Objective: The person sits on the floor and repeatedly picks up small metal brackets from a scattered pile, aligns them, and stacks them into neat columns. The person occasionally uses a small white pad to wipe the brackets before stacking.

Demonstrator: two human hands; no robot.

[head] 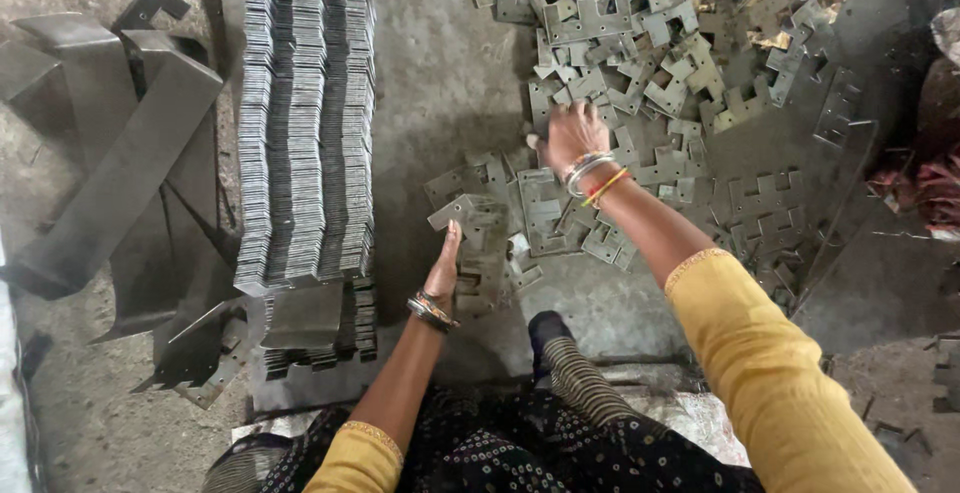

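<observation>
My left hand [445, 265] stands on edge on the floor, fingers together, pressed against a small upright bundle of flat notched metal plates [478, 218]. My right hand [572, 133] reaches forward into a loose pile of the same grey metal plates [660, 63] and rests palm down on them; whether its fingers grip a plate is hidden. Both wrists wear bangles, and the sleeves are yellow.
A long neat stack of plates on edge [305, 123] runs along the left. Bent metal sheets and angle pieces [120, 143] lie further left. My foot in a dark sock [550, 338] rests on the concrete floor [450, 63]. Dark debris lies at the right.
</observation>
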